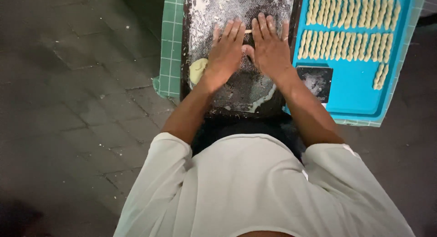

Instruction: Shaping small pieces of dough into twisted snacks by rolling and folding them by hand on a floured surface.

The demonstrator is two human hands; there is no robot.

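Note:
Both my hands lie flat, fingers spread, on a dark floured board (pixel 241 89). My left hand (pixel 226 48) and my right hand (pixel 268 46) sit side by side and press on a thin rope of pale dough (pixel 248 31), of which only a short piece shows between the fingers. A lump of pale dough (pixel 197 69) rests on the board just left of my left wrist.
A blue tray (pixel 355 91) to the right holds rows of twisted dough pieces (pixel 348 27) and a small dark square card (pixel 315 82). A green gridded mat (pixel 170 46) lies under the board. Grey paving stones (pixel 77 82) surround it all.

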